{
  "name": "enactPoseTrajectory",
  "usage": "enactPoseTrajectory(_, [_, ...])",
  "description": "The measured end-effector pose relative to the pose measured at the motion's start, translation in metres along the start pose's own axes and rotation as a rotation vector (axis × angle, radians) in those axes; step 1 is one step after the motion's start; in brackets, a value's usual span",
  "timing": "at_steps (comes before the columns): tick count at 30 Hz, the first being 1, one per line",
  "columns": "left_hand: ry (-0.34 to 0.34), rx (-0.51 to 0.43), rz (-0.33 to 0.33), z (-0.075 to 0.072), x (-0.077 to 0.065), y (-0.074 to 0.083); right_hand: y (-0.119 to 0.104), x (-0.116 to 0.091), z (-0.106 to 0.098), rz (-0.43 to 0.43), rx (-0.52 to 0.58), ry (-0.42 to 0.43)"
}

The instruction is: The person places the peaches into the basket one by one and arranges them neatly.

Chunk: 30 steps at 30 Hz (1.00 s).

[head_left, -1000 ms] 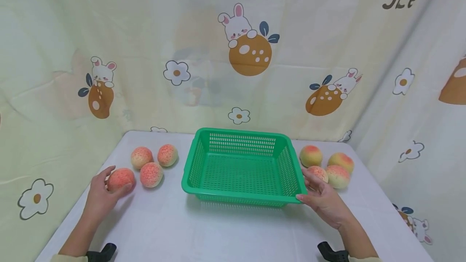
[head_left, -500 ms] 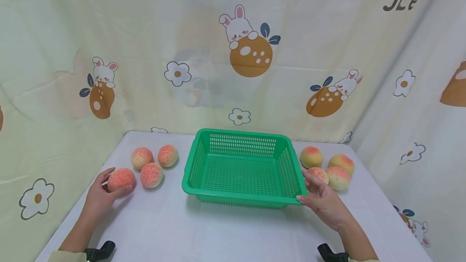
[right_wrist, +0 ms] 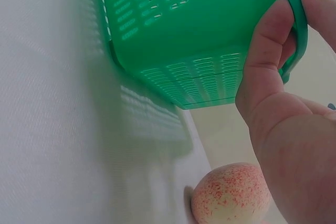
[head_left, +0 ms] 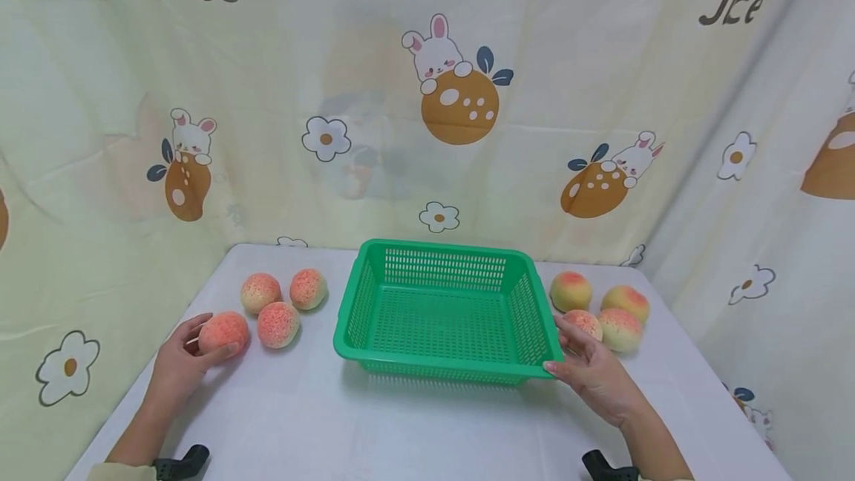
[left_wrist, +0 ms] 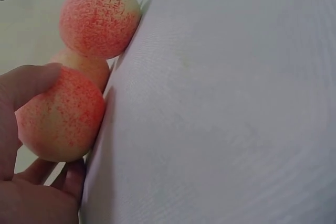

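My left hand (head_left: 183, 362) holds a reddish peach (head_left: 223, 332) on the left of the table, thumb on its near side and fingers round its far side. In the left wrist view, the thumb lies over the top of that peach (left_wrist: 63, 119) and fingertips show under it. My right hand (head_left: 597, 373) pinches the rim of a green plastic basket (head_left: 447, 371) at its near right corner. The right wrist view shows fingers hooked round the rim above the slotted wall (right_wrist: 184, 40). Nothing lies inside the basket.
Beside the held peach lie a pale peach (head_left: 260, 292), a small peach (head_left: 308, 289) and a speckled peach (head_left: 277, 325). Several more peaches, one of them yellow-red (head_left: 571, 292), sit right of the basket, close to my right hand. A printed curtain (head_left: 374, 95) hangs behind the white table (head_left: 374, 429).
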<state>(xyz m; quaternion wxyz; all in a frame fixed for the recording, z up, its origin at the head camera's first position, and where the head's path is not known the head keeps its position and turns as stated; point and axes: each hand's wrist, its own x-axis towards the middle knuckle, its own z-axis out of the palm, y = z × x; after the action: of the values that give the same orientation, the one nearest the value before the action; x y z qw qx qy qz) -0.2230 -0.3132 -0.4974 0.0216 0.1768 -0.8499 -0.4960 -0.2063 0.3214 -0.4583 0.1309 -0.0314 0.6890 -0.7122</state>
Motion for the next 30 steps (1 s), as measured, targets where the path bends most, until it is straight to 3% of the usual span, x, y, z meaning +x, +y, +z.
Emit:
enactPoseTrajectory(14, [0.047,0.02,0.043,0.001,-0.002,-0.003,0.002,-0.002,0.0,-0.039,0.015,-0.035])
enactPoseTrajectory(30, [0.088,-0.015,0.144,0.002,-0.01,0.015,0.0,-0.001,-0.003,-0.022,0.025,-0.028])
